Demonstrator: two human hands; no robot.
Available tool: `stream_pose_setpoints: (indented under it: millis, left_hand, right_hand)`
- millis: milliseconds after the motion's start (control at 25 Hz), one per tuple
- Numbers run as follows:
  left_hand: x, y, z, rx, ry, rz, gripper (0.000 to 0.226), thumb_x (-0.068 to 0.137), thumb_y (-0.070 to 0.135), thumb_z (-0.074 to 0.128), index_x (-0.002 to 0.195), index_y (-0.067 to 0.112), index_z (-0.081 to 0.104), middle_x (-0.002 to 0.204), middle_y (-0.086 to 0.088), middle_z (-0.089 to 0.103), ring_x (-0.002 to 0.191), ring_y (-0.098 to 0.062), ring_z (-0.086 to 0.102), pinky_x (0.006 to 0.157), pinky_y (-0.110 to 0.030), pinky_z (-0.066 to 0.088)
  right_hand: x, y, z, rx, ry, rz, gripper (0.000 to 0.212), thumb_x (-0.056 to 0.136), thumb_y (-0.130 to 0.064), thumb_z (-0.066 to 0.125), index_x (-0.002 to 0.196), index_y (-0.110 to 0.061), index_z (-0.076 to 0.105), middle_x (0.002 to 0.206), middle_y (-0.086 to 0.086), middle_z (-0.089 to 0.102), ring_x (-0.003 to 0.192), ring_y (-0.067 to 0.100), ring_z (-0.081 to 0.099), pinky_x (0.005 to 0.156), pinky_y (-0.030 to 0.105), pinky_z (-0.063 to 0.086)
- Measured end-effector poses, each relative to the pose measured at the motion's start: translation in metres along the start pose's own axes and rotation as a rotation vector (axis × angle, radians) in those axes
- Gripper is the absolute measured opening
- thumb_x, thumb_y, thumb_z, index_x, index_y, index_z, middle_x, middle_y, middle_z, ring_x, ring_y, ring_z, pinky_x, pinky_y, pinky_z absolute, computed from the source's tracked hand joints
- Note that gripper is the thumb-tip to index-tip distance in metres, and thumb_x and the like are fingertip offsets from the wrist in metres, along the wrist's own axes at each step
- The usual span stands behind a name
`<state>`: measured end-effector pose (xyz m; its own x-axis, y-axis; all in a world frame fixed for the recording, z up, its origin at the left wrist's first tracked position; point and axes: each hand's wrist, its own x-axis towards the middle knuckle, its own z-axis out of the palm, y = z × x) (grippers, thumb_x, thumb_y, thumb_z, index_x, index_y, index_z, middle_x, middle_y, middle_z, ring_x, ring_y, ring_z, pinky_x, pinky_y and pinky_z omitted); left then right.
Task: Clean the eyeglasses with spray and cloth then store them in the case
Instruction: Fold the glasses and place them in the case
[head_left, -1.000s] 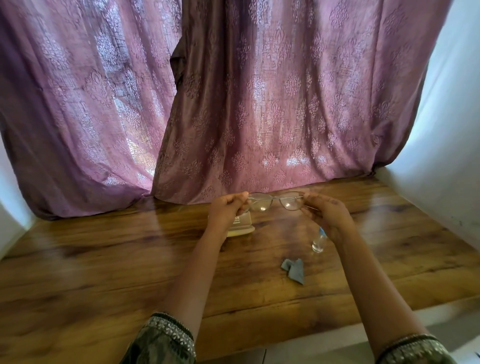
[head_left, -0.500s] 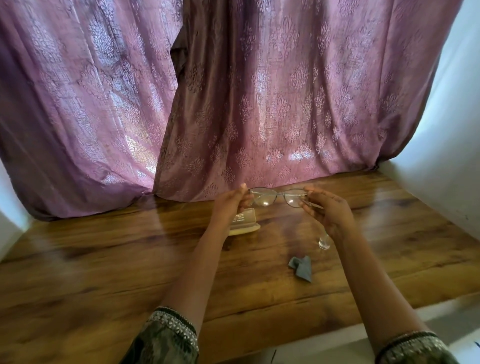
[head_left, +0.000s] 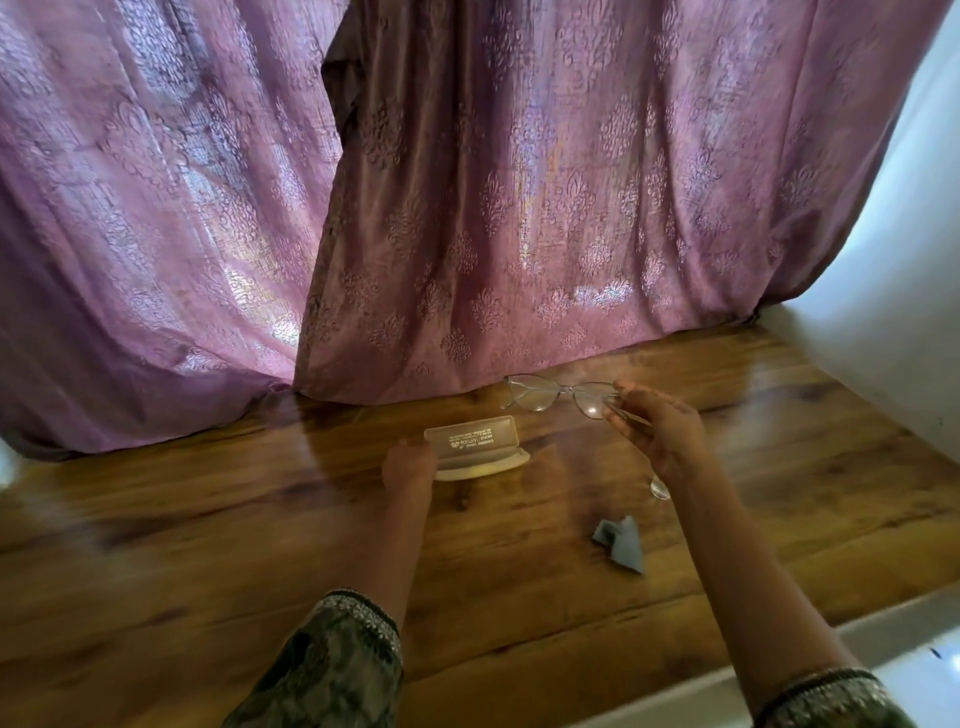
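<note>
Thin-framed eyeglasses (head_left: 558, 395) hang in the air above the far side of the wooden table (head_left: 208, 519). My right hand (head_left: 657, 428) pinches them at their right lens and temple. A pale, closed eyeglass case (head_left: 475, 444) lies on the table left of the glasses. My left hand (head_left: 410, 462) is at the case's left end and touches it; its fingers are blurred and turned away from me. A crumpled grey-blue cloth (head_left: 621, 543) lies nearer me. A small clear spray bottle (head_left: 660, 488) peeks out behind my right wrist, mostly hidden.
Purple patterned curtains (head_left: 467, 208) hang along the table's far edge. A white wall (head_left: 883, 312) closes the right side. A white ledge (head_left: 779, 670) runs along the table's near right edge.
My left hand has let go of the glasses and dropped to the case's left end. My right hand alone now holds the glasses, shifted a little to the right.
</note>
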<state>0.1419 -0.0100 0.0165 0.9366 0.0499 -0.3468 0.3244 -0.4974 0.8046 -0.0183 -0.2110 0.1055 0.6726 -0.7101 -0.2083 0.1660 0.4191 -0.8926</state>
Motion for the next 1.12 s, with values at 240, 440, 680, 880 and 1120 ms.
stream_pose_setpoints:
  millis: [240,440,680,880,1120]
  left_hand:
    - [0.018,-0.027,0.01,-0.181,-0.172,-0.185,0.038,0.087,0.022,0.06,0.112,-0.006,0.057,0.094,-0.018,0.062,0.067,-0.022,0.061,0.069,-0.037,0.059]
    - [0.021,-0.026,0.011,-0.269,-0.235,-0.217,0.029,0.085,0.008,0.062,0.11,-0.006,0.057,0.111,-0.022,0.064,0.065,-0.018,0.063,0.042,-0.017,0.052]
    - [0.009,-0.029,0.005,-0.413,-0.247,-0.231,0.031,0.084,-0.01,0.053,0.115,-0.005,0.057,0.125,-0.023,0.056,0.106,-0.034,0.062,0.078,-0.031,0.056]
    - [-0.009,-0.05,0.002,-0.441,-0.261,-0.191,0.029,0.086,-0.005,0.055,0.114,0.001,0.06,0.124,-0.02,0.058,0.107,-0.032,0.061,0.084,-0.03,0.053]
    - [-0.034,-0.085,-0.003,-0.526,-0.243,-0.176,0.032,0.085,-0.007,0.055,0.117,0.001,0.058,0.121,-0.019,0.06,0.099,-0.025,0.061,0.084,-0.03,0.051]
  right_hand:
    - [0.009,0.012,0.005,0.007,0.042,0.013,0.008,0.085,0.003,0.056,0.084,-0.001,0.063,0.089,0.008,0.065,0.079,0.019,0.062,0.066,0.024,0.059]
    - [0.011,0.015,0.008,-0.013,0.039,-0.002,0.013,0.086,0.002,0.054,0.083,-0.004,0.065,0.087,0.006,0.066,0.079,0.016,0.062,0.062,0.02,0.058]
    - [0.011,0.02,0.011,-0.029,0.058,0.007,0.013,0.086,0.002,0.054,0.084,-0.005,0.065,0.085,0.008,0.066,0.079,0.016,0.063,0.058,0.018,0.057]
    - [0.001,0.038,0.012,-0.073,0.043,0.054,0.012,0.086,0.0,0.055,0.091,-0.002,0.066,0.084,0.008,0.066,0.079,0.015,0.064,0.063,0.02,0.058]
    - [-0.027,0.084,0.008,-0.098,0.061,0.171,0.012,0.087,-0.001,0.055,0.081,-0.005,0.064,0.055,-0.005,0.07,0.054,0.004,0.066,0.053,0.016,0.055]
